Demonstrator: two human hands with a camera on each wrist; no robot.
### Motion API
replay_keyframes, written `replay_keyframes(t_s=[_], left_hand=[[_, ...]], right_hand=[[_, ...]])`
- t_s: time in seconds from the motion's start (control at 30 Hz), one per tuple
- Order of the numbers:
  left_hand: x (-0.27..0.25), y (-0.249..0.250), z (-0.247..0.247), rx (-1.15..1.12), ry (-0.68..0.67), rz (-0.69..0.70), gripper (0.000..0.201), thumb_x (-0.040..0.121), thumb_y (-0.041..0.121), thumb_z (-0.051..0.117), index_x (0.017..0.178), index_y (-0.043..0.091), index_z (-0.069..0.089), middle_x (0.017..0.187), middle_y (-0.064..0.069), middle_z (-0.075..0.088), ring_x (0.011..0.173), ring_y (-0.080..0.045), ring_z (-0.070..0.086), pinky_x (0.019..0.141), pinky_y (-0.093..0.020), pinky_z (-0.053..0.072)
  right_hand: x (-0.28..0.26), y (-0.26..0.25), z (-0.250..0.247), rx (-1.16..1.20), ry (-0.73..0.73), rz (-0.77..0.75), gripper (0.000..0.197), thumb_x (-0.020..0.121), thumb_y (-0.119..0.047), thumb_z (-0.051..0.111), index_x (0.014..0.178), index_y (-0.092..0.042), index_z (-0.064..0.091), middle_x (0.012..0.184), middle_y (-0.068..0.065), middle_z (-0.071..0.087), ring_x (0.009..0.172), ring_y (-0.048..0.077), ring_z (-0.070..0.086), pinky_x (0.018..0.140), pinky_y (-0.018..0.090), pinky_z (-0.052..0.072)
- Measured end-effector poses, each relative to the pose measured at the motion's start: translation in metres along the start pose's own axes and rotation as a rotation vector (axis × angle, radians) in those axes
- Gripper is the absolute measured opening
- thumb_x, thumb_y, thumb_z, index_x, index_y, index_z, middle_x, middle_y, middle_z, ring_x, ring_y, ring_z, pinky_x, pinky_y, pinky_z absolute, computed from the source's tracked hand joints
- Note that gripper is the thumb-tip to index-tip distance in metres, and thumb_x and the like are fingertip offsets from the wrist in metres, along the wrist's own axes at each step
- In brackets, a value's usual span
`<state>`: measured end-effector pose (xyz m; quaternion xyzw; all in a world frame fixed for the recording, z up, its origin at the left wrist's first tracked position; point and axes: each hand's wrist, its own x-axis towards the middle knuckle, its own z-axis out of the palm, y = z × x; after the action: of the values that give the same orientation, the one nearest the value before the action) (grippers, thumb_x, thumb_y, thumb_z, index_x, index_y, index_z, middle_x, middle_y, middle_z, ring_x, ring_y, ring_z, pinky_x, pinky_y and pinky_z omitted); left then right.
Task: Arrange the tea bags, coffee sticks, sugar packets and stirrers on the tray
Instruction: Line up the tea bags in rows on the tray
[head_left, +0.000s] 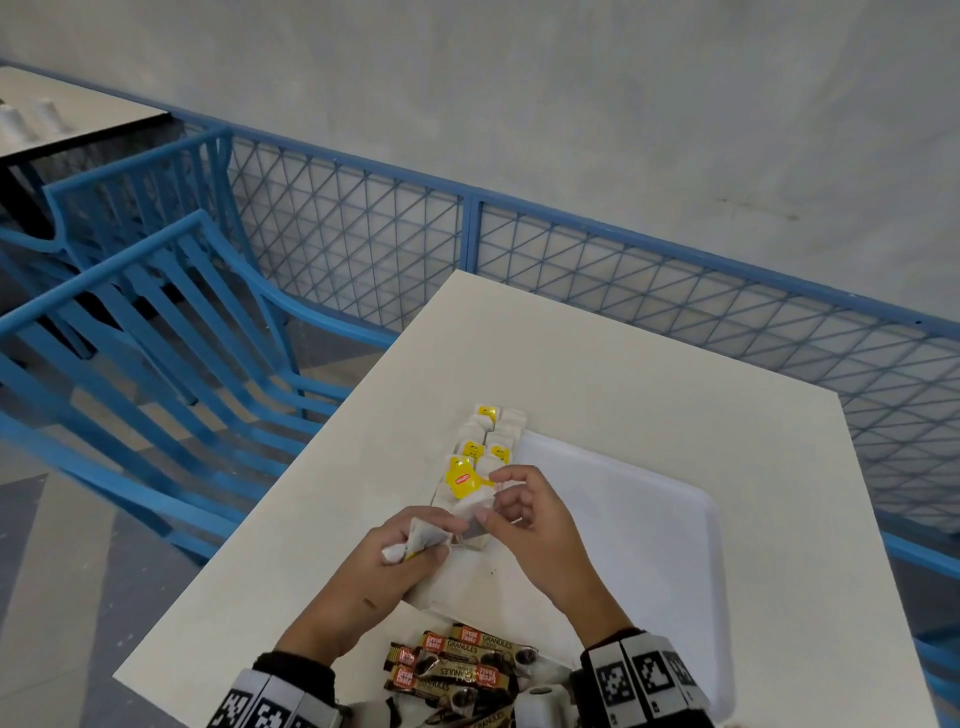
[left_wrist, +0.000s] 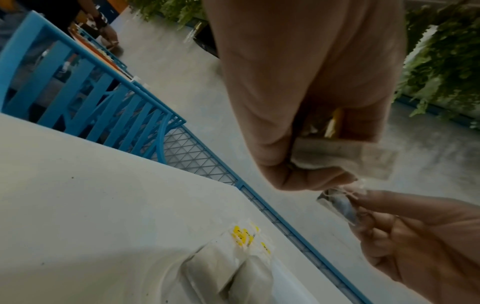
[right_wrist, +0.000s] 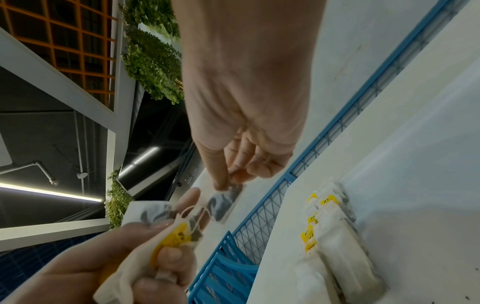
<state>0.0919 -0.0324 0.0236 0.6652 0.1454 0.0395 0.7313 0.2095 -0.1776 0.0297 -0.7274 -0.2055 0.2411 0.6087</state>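
Observation:
A white tray (head_left: 639, 519) lies on the right half of the white table (head_left: 597, 374). Two rows of tea bags (head_left: 491, 434) with yellow tags run along the tray's left rim; they also show in the wrist views (left_wrist: 228, 267) (right_wrist: 337, 259). My left hand (head_left: 418, 540) grips a small bunch of tea bags (right_wrist: 145, 214) just above the near end of the rows. My right hand (head_left: 493, 501) pinches one tea bag (right_wrist: 224, 202) between thumb and forefinger, right beside the bunch, strings still joined. Coffee sticks (head_left: 462, 667) lie in a pile near the table's front edge.
Blue slatted chairs (head_left: 156, 332) stand to the left of the table. A blue mesh railing (head_left: 675, 301) runs behind it. Another table (head_left: 67, 114) with white cups is at the far left. The table's left edge is close to my left hand.

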Motion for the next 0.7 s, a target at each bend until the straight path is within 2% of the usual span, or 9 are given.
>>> replay_keyframes(t_s=[0.1, 0.17, 0.2, 0.27, 0.37, 0.47, 0.57, 0.63, 0.7], left_hand=[[0.001, 0.0019, 0.0038, 0.053, 0.002, 0.017, 0.025, 0.079, 0.019, 0.057, 0.097, 0.024, 0.074, 0.109, 0.005, 0.063, 0.102, -0.009, 0.06, 0.083, -0.019, 0.049], [0.0015, 0.0022, 0.0039, 0.091, -0.004, 0.032, 0.027, 0.079, 0.018, 0.056, 0.098, 0.025, 0.074, 0.108, 0.007, 0.063, 0.101, -0.005, 0.06, 0.082, -0.015, 0.047], [0.0018, 0.0023, 0.0033, 0.106, -0.003, 0.039, 0.026, 0.08, 0.017, 0.057, 0.098, 0.024, 0.074, 0.107, 0.008, 0.063, 0.099, -0.005, 0.06, 0.081, -0.013, 0.046], [0.0014, 0.0025, 0.0027, 0.131, -0.008, 0.036, 0.022, 0.085, 0.009, 0.059, 0.097, 0.02, 0.074, 0.106, 0.01, 0.063, 0.096, -0.003, 0.06, 0.077, -0.01, 0.044], [-0.0003, 0.0021, 0.003, 0.129, -0.038, 0.013, 0.026, 0.09, -0.004, 0.054, 0.099, 0.012, 0.072, 0.105, 0.01, 0.065, 0.092, -0.002, 0.061, 0.074, -0.009, 0.044], [-0.0035, 0.0044, 0.003, 0.066, -0.064, -0.005, 0.02, 0.09, 0.003, 0.057, 0.098, 0.012, 0.073, 0.107, 0.006, 0.066, 0.093, -0.004, 0.063, 0.073, -0.011, 0.045], [-0.005, 0.0071, 0.0024, 0.014, -0.067, -0.036, 0.019, 0.084, 0.013, 0.06, 0.096, 0.018, 0.074, 0.108, 0.004, 0.068, 0.091, -0.003, 0.063, 0.07, -0.012, 0.046], [-0.0049, 0.0084, 0.0023, -0.019, -0.062, -0.046, 0.018, 0.084, 0.012, 0.06, 0.093, 0.02, 0.074, 0.103, 0.003, 0.069, 0.089, -0.004, 0.063, 0.069, -0.013, 0.046], [-0.0047, 0.0086, 0.0016, -0.034, -0.066, -0.043, 0.019, 0.083, 0.011, 0.06, 0.091, 0.021, 0.074, 0.1, 0.004, 0.07, 0.088, -0.005, 0.064, 0.07, -0.013, 0.047]], right_hand=[[-0.001, 0.0009, 0.0014, -0.002, -0.024, 0.086, 0.023, 0.08, -0.008, 0.07, 0.093, -0.021, 0.056, 0.076, -0.003, 0.057, 0.064, 0.003, 0.052, 0.063, 0.011, 0.043], [-0.0031, 0.0008, 0.0004, 0.02, -0.092, 0.151, 0.012, 0.083, -0.012, 0.068, 0.09, -0.018, 0.061, 0.075, -0.006, 0.058, 0.065, 0.004, 0.051, 0.06, 0.013, 0.042], [-0.0042, -0.0002, -0.001, 0.061, -0.133, 0.177, 0.006, 0.084, -0.014, 0.066, 0.09, -0.015, 0.064, 0.072, -0.007, 0.058, 0.065, 0.005, 0.05, 0.059, 0.015, 0.041], [-0.0066, -0.0018, -0.0034, 0.14, -0.182, 0.187, 0.007, 0.087, -0.018, 0.062, 0.089, -0.014, 0.068, 0.069, -0.009, 0.056, 0.063, 0.004, 0.048, 0.06, 0.019, 0.039], [-0.0057, -0.0033, -0.0054, 0.073, -0.11, 0.118, 0.006, 0.087, -0.02, 0.063, 0.084, -0.023, 0.068, 0.079, -0.013, 0.06, 0.07, 0.001, 0.052, 0.067, 0.015, 0.042], [-0.0044, -0.0037, -0.0051, 0.081, -0.108, 0.062, 0.013, 0.087, -0.01, 0.061, 0.086, -0.022, 0.068, 0.084, -0.01, 0.063, 0.073, -0.003, 0.055, 0.068, 0.013, 0.044], [-0.006, -0.0055, -0.0047, 0.139, -0.136, 0.045, 0.024, 0.09, 0.001, 0.053, 0.088, -0.016, 0.069, 0.084, -0.01, 0.069, 0.077, 0.001, 0.061, 0.068, 0.014, 0.045], [-0.0069, -0.0055, -0.0043, 0.161, -0.136, 0.059, 0.027, 0.09, 0.002, 0.051, 0.085, -0.015, 0.072, 0.085, -0.005, 0.072, 0.08, 0.008, 0.064, 0.072, 0.021, 0.049], [-0.0068, -0.0036, -0.004, 0.194, -0.14, 0.077, 0.025, 0.088, -0.004, 0.053, 0.085, -0.017, 0.075, 0.093, 0.006, 0.073, 0.09, 0.022, 0.064, 0.082, 0.036, 0.05]])
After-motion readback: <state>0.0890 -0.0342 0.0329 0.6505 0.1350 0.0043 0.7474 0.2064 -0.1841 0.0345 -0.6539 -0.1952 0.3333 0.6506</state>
